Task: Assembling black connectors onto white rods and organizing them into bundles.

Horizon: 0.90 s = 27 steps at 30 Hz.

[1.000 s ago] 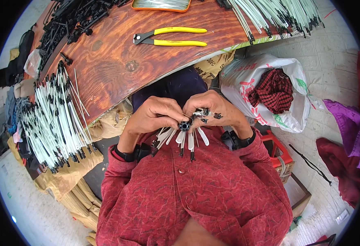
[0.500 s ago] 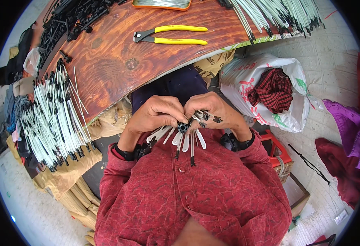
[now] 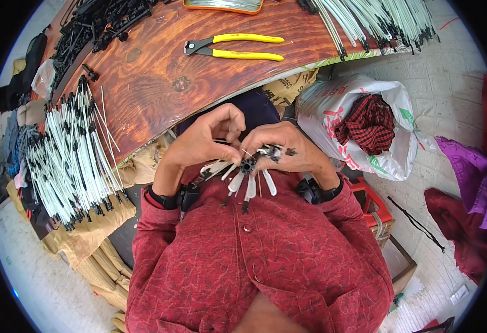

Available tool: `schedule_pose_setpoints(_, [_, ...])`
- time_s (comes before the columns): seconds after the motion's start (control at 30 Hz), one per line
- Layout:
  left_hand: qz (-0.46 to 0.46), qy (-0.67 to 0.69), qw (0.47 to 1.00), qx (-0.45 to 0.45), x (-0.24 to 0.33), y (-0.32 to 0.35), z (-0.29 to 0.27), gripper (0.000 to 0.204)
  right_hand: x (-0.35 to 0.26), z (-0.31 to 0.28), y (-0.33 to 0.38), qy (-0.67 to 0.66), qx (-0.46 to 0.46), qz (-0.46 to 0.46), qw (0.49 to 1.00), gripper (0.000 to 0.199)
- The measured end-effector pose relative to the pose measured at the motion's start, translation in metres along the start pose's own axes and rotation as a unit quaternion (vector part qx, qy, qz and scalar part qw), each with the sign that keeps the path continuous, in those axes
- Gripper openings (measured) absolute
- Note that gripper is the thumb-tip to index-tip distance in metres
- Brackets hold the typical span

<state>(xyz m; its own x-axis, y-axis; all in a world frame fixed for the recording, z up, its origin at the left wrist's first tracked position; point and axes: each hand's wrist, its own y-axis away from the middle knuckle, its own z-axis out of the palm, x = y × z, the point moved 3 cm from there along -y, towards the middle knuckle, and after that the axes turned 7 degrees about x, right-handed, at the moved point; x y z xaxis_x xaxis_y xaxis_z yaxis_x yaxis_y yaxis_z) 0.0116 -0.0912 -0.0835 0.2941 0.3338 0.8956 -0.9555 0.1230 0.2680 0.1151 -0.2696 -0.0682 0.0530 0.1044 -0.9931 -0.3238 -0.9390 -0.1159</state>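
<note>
The bench (image 3: 149,91) is glossy, grained wood; the hub (image 3: 248,165) looks plastic, the pincers (image 3: 203,43) metal with smooth, plastic-looking handles (image 3: 248,37), the bag (image 3: 324,100) crinkled plastic.

Hub (image 3: 247,165) (black) in right hand (image 3: 288,149)

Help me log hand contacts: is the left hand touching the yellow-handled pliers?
Apart. The head view shows a plain stretch of brown tabletop between the left hand and the yellow-handled pliers.
</note>
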Motion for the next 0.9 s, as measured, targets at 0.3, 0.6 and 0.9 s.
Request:
schedule_pose_setpoints(0.3, [0.058,0.053,0.994,0.082,0.031,0.037,-0.023,0.038,-0.002,0.02,-0.045,-0.024,0.0,0.009,1.0,0.028])
schedule_pose_setpoints(0.6, [0.13,0.153,0.943,0.264,-0.006,0.078,-0.016,0.035,0.028,0.04,-0.06,0.037,0.031,0.033,0.998,0.027])
schedule_pose_setpoints(0.9, [0.175,-0.075,0.962,0.198,-0.014,0.078,-0.021,0.058,0.029,0.033,-0.049,0.071,0.059,0.041,0.995,0.028])
